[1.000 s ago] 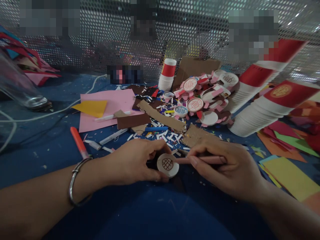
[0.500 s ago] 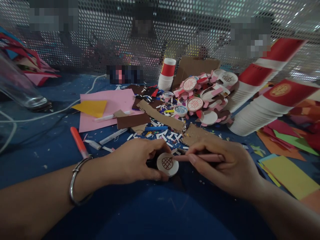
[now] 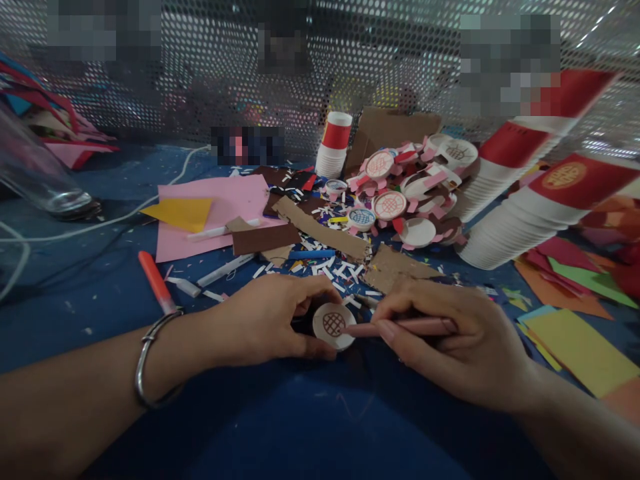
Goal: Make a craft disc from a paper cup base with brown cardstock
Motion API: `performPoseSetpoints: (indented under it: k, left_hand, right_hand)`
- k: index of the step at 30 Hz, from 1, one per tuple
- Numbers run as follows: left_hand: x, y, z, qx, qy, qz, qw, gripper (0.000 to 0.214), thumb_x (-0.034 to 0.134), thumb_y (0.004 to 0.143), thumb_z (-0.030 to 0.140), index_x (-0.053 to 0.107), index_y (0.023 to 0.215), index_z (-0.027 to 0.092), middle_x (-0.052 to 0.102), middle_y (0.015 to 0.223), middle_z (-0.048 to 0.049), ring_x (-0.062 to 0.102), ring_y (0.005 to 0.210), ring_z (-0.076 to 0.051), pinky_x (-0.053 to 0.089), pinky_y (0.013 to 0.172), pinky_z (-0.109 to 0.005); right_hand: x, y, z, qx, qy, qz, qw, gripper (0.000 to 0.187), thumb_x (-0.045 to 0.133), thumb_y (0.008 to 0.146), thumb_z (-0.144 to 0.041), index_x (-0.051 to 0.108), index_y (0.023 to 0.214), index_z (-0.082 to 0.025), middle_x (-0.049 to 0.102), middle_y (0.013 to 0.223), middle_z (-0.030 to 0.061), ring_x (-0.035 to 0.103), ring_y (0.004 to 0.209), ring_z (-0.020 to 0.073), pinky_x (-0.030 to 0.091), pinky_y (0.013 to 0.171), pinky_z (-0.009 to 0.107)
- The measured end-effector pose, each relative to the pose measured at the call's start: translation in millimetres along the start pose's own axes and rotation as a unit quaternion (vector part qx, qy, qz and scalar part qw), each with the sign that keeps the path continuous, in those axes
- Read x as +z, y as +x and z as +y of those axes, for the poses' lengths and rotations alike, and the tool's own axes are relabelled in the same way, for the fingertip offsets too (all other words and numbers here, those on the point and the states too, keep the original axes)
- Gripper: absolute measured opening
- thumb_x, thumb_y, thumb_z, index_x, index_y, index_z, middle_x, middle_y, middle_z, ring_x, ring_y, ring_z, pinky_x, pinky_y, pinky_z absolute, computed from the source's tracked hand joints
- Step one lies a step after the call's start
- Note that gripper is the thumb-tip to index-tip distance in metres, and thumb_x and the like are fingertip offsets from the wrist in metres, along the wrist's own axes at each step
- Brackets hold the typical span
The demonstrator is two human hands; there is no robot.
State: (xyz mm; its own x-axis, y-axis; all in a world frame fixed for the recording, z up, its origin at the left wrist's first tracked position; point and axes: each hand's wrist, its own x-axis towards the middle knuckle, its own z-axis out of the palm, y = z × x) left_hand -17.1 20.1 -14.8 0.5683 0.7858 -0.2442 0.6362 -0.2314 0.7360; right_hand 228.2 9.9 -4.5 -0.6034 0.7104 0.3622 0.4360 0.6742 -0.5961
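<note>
My left hand (image 3: 273, 320) is closed around the edge of a small round white paper piece, apparently a cut cup bottom (image 3: 325, 339), above the blue table. A brown grid inside a circle is drawn on its face. In a writing grip, my right hand (image 3: 445, 340) holds a pinkish-brown marker (image 3: 367, 329), its tip at the right edge of the drawn grid. The underside of the white piece is hidden by my left fingers. Farther back lies a pile of similar cup bottoms (image 3: 390, 207) with pink tabs and red, blue or dark grid drawings.
Stacks of red-and-white paper cups (image 3: 530, 207) lean at the right, beside coloured paper sheets (image 3: 585, 350). Paper scraps, cardboard strips (image 3: 320, 230) and pens litter the middle. An orange-red marker (image 3: 156, 280) and pink paper (image 3: 235, 193) lie left. A perforated metal screen (image 3: 200, 87) stands behind.
The marker tip has moved down along the right side of the drawn grid, and more brown lines show there. My left hand keeps its hold on the white piece.
</note>
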Motion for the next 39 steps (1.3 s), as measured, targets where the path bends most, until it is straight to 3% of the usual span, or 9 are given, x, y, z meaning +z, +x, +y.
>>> performPoseSetpoints:
  k: [6, 13, 18, 39]
  left_hand:
    - [0.2, 0.1, 1.5, -0.009, -0.003, -0.004, 1.000, 0.050, 0.084, 0.075, 0.043, 0.064, 0.118, 0.028, 0.070, 0.082, 0.0040, 0.065, 0.073, -0.018, 0.041, 0.061, -0.026]
    - [0.5, -1.0, 0.7, 0.000, -0.016, -0.001, 1.000, 0.049, 0.085, 0.075, 0.041, 0.064, 0.117, 0.028, 0.071, 0.084, 0.0045, 0.066, 0.076, -0.017, 0.042, 0.063, -0.025]
    - [0.9, -1.5, 0.6, 0.001, -0.008, 0.013, 1.000, 0.049, 0.086, 0.073, 0.041, 0.065, 0.116, 0.028, 0.074, 0.095, 0.0017, 0.068, 0.085, -0.020, 0.043, 0.068, -0.027]
    - [3.4, -1.5, -4.7, 0.009, -0.004, 0.016, 1.000, 0.052, 0.086, 0.073, 0.043, 0.065, 0.118, 0.027, 0.070, 0.087, 0.0024, 0.064, 0.078, -0.019, 0.041, 0.063, -0.026]
  right_hand:
    - [0.8, 2.2, -0.8, -0.005, 0.012, -0.006, 1.000, 0.012, 0.061, 0.089, -0.014, 0.067, 0.080, -0.019, 0.064, 0.066, -0.0029, 0.057, 0.054, 0.0067, 0.041, 0.051, 0.019]
    - [-0.8, 0.4, 3.1, 0.028, 0.011, -0.007, 1.000, 0.012, 0.061, 0.090, -0.016, 0.067, 0.080, -0.020, 0.060, 0.060, -0.0039, 0.050, 0.046, 0.0074, 0.037, 0.044, 0.022]
    - [-1.3, -0.4, 7.0, 0.022, 0.011, 0.016, 1.000, 0.012, 0.063, 0.089, -0.016, 0.067, 0.079, -0.021, 0.065, 0.066, -0.0015, 0.055, 0.050, 0.0105, 0.041, 0.047, 0.025]
    - [10.2, 5.5, 3.1, 0.009, 0.031, 0.028, 0.999, 0.009, 0.064, 0.092, -0.018, 0.070, 0.086, -0.019, 0.070, 0.072, -0.0018, 0.057, 0.050, 0.0066, 0.040, 0.046, 0.020]
